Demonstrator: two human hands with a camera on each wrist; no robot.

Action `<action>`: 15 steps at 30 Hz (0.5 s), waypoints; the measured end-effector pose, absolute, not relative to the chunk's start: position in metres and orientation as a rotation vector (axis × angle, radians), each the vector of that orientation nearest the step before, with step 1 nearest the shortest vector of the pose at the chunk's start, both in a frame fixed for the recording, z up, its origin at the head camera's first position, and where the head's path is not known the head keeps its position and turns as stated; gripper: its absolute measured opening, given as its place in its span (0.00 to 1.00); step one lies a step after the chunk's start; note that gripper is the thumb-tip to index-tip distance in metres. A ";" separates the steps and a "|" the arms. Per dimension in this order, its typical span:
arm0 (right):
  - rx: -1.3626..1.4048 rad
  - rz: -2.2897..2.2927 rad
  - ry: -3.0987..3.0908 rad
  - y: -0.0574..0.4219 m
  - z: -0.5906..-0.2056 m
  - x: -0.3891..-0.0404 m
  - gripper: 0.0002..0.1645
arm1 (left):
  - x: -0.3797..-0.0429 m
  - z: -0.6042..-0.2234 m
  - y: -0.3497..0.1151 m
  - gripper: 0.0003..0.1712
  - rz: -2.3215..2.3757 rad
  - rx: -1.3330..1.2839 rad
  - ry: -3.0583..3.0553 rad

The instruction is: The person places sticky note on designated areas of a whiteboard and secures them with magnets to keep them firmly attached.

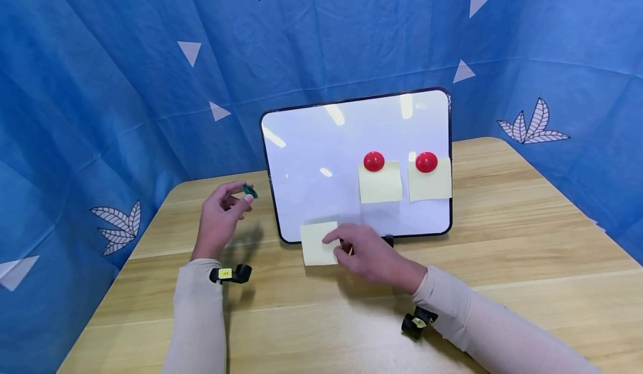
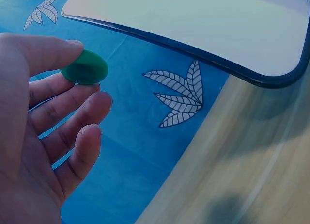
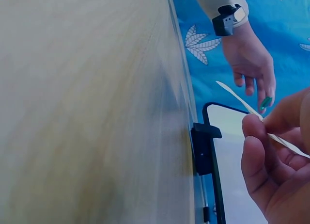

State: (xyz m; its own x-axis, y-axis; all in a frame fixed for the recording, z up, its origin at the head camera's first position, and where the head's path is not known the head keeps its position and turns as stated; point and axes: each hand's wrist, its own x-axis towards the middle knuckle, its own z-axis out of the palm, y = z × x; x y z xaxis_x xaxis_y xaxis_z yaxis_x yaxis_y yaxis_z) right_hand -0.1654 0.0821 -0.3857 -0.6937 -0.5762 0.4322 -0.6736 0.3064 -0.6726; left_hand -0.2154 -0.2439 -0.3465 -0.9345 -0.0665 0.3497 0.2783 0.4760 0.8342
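My left hand (image 1: 219, 216) pinches a round green magnet (image 2: 86, 67) between thumb and fingers, just off the left edge of the whiteboard (image 1: 316, 156). In the left wrist view the other fingers are loosely bent below it. My right hand (image 1: 369, 254) pinches a pale yellow sticky note (image 1: 316, 245) near its right side, in front of the board's lower edge. The right wrist view shows that note edge-on between thumb and fingers. Two more yellow notes, one left (image 1: 380, 187) and one right (image 1: 430, 183), hang on the board under red round magnets (image 1: 374, 161).
The black-framed whiteboard leans back on the wooden table (image 1: 321, 318), held by a black stand clip (image 3: 203, 149) at its lower edge. A blue curtain (image 1: 321, 39) with leaf and triangle prints surrounds the table at the back and sides.
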 end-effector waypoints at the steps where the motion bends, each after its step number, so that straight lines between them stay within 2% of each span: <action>1: 1.173 1.348 -2.448 0.082 -0.386 -0.165 0.18 | -0.215 -0.346 -0.244 0.25 -1.448 -0.183 -2.384; 15: 1.095 1.387 -2.467 0.087 -0.380 -0.167 0.17 | -0.214 -0.340 -0.237 0.25 -1.463 -0.211 -2.374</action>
